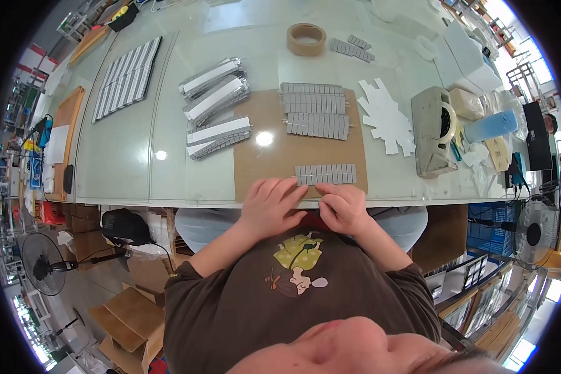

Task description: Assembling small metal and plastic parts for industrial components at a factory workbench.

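Bench (121,159) bore a grey segmented strip (330,174) at twelve o'clock; empty left fingers (272,186) spread, perhaps steadying it; right fingers (344,193) curled, hold unclear

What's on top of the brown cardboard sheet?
A grey strip, fingers of the left hand and right hand, more grey strips farther back, and white-topped strips' ends at left. Cardboard beneath them is hidden.

Grey strip (326,174), brown cardboard (268,165), tan tape (306,50), grey-and-white striped panel (126,81)
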A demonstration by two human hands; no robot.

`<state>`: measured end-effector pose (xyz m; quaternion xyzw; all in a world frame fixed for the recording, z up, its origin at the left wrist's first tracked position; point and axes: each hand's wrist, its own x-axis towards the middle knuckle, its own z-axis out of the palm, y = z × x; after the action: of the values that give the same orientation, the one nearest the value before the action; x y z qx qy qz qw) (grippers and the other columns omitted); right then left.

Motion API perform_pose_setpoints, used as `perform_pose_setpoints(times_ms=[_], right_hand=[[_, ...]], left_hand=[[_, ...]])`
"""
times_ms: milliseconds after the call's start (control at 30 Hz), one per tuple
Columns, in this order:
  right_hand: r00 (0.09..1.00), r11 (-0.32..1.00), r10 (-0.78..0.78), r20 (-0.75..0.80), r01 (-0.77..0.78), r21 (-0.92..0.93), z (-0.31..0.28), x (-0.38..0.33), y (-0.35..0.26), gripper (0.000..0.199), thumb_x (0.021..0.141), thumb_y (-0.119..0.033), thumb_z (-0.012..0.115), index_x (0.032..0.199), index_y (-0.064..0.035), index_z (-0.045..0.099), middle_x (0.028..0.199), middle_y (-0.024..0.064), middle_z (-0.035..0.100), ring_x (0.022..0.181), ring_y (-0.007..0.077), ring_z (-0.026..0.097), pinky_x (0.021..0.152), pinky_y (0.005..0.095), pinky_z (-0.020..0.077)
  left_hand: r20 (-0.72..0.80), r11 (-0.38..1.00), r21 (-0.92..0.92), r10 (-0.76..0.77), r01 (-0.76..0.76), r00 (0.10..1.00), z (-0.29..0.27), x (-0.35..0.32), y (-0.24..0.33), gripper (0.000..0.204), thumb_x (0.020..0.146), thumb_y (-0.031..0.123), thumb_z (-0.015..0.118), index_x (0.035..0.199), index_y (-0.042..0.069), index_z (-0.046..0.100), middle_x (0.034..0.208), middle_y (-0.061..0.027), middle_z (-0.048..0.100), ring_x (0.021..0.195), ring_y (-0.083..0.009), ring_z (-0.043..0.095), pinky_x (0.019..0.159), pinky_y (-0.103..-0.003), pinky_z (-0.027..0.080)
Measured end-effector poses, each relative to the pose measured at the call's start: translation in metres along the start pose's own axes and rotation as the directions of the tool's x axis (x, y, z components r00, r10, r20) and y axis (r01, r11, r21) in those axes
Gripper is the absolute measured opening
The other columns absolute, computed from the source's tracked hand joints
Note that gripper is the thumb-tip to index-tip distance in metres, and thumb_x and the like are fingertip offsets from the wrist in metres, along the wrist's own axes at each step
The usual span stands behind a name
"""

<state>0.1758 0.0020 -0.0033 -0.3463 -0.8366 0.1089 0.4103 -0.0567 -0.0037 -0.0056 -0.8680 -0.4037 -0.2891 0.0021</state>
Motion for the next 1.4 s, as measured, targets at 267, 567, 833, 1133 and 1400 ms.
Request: perform_pose_setpoints(times_ms=[267, 567, 833, 1133, 1400], right_hand=[[1.0, 1.0, -0.018, 0.025, 0.019, -0.022, 0.003, 0.0, 0.003, 0.014, 0.071, -0.004, 0.071, 0.082, -0.0051, 0.062, 0.102, 0.0123, 0.071, 0.07, 0.0254, 0.068, 0.059, 0.0354, 0.0533], [1.0, 0.999, -0.022, 0.007, 0.023, -0.027, 0.002, 0.0, 0.004, 0.014, 0.071, -0.004, 0.071, 0.082, -0.0052, 0.062, 0.101, 0.0122, 0.071, 0.07, 0.0253, 0.068, 0.058, 0.0358, 0.0519], [1.0, 0.991, -0.007, -0.027, 0.011, 0.132, -0.003, -0.007, 0.008, 0.017, 0.07, -0.003, 0.072, 0.082, -0.0062, 0.06, 0.096, 0.0105, 0.071, 0.064, 0.0252, 0.064, 0.056, 0.0354, 0.0501], [0.985, 0.997, 0.074, -0.156, -0.071, 0.027, -0.027, -0.025, 0.021, 0.015, 0.069, 0.0, 0.069, 0.079, -0.0056, 0.061, 0.091, 0.0123, 0.071, 0.059, 0.026, 0.061, 0.055, 0.0356, 0.0497], [0.924, 0.932, 0.334, -0.187, -0.294, 0.213, -0.045, -0.038, 0.029, 0.008, 0.079, 0.005, 0.065, 0.084, -0.0006, 0.062, 0.097, 0.0171, 0.072, 0.059, 0.0102, 0.055, 0.052, 0.0229, 0.0431]], left_hand=[[0.076, 0.999, 0.038, -0.02, 0.017, 0.997, 0.001, 0.003, 0.0, 0.055, 0.075, 0.047, 0.075, 0.125, 0.024, 0.067, 0.128, -0.0015, 0.055, 0.118, -0.0228, 0.049, 0.102, -0.042, 0.039], [0.075, 0.999, 0.038, -0.007, 0.004, 0.997, 0.002, 0.005, 0.001, 0.055, 0.075, 0.047, 0.076, 0.124, 0.024, 0.068, 0.128, -0.0016, 0.055, 0.118, -0.0228, 0.05, 0.101, -0.041, 0.039], [-0.007, 1.0, 0.022, -0.001, 0.001, 1.0, 0.002, 0.003, 0.0, 0.058, 0.073, 0.044, 0.077, 0.123, 0.018, 0.065, 0.122, 0.0, 0.058, 0.112, -0.0206, 0.054, 0.094, -0.039, 0.042], [-0.04, 1.0, 0.015, -0.003, 0.004, 0.999, 0.004, 0.003, 0.001, 0.05, 0.072, 0.042, 0.077, 0.114, 0.016, 0.07, 0.114, 0.0005, 0.061, 0.105, -0.0209, 0.057, 0.09, -0.038, 0.043], [-0.114, 1.0, 0.003, 0.026, -0.025, 0.993, 0.009, -0.001, -0.002, 0.045, 0.072, 0.04, 0.077, 0.108, 0.014, 0.073, 0.109, -0.0003, 0.064, 0.099, -0.0225, 0.059, 0.087, -0.038, 0.044]])
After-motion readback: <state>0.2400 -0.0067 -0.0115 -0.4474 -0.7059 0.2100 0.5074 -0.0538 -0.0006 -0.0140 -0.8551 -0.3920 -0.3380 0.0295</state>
